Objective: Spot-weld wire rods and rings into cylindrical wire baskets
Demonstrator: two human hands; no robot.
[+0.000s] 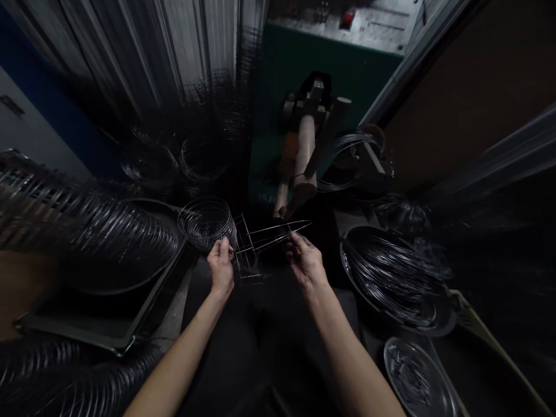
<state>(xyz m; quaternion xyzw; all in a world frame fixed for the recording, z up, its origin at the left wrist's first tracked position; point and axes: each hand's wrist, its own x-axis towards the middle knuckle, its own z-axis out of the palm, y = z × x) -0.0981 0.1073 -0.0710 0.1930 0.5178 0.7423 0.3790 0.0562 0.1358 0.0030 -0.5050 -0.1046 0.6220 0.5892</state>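
Note:
My left hand [221, 266] is closed around a small stack of thin wire rings [206, 223] and one side of a wire frame [247, 249]. My right hand [304, 259] pinches the frame's long straight wires [278, 231], which taper to a point toward the right. Both hands sit close together in front of a welding machine's arm [304, 156]. The frame hangs between the two hands, just below the machine's lower end.
A long row of wire rings [87, 220] lies on a dark tray [108, 324] at the left. A round pan of rings [391, 272] stands at the right, with a smaller dish [417, 376] below it. More rings [347, 145] hang by the green machine [304, 63].

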